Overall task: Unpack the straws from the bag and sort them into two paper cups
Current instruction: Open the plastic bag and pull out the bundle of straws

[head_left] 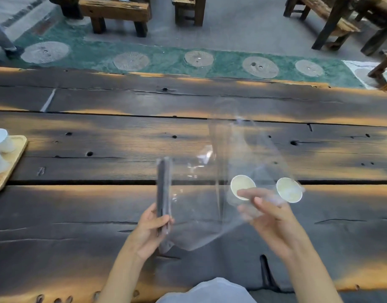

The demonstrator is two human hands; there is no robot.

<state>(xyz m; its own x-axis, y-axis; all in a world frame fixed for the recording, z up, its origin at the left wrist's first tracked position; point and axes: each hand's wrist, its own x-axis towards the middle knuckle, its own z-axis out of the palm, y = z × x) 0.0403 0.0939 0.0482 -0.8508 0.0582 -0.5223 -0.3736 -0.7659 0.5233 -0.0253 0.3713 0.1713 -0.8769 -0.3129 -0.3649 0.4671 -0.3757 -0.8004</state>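
Two paper cups [242,186] [289,190] stand empty on the bench [79,215], beyond the right hand [269,215], whose grip pinches the limp bag [210,204]. Left hand [148,228] grip encloses the straws [163,186]: light, slender, probably slippery; hold them mid-bundle.

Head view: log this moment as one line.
left hand: grips dark straw bundle | right hand: on clear plastic bag, blurred | two paper cups: upright, empty

Dark plank table [100,132] carries two paper cups [242,186], apparently empty, and a tray [12,162].
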